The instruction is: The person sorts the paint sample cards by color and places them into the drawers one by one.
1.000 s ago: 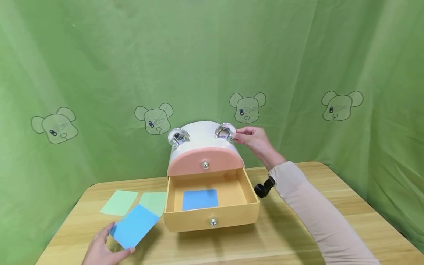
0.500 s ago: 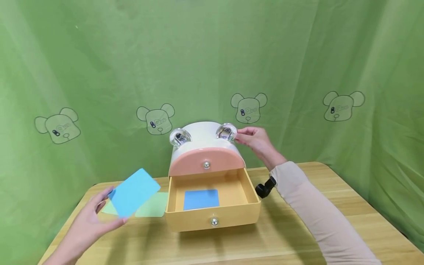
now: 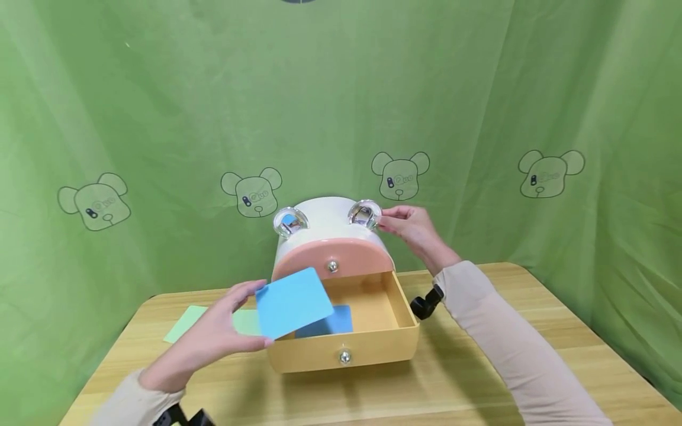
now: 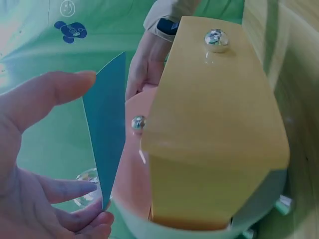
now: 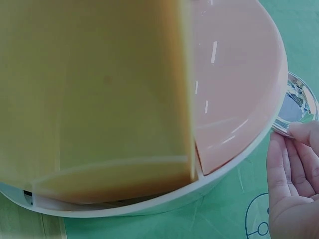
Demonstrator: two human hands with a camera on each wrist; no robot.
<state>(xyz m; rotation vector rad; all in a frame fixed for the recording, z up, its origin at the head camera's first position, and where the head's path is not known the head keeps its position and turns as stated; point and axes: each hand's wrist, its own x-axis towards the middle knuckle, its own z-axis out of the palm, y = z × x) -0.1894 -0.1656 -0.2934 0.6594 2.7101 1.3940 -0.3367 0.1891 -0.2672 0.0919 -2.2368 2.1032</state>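
Note:
A blue card (image 3: 292,302) is pinched by its edges between the thumb and fingers of my left hand (image 3: 215,331). It hangs tilted over the left part of the open yellow drawer (image 3: 367,342), above a second blue card (image 3: 341,319) lying inside. In the left wrist view the held card (image 4: 107,124) appears nearly edge-on, beside the drawer front. My right hand (image 3: 415,231) grips the right shiny round ear (image 3: 364,213) of the white and pink drawer box (image 3: 327,220). The right wrist view shows thumb and fingers at that ear's rim (image 5: 299,99).
Green cards (image 3: 246,322) lie on the wooden table (image 3: 479,378) left of the box, partly behind my left hand. The upper pink drawer (image 3: 354,255) is closed. A green curtain (image 3: 458,89) with bear-head drawings hangs behind.
My left hand has lifted the blue card from the table's left side and carried it rightward over the open drawer. The right hand keeps its hold on the ear.

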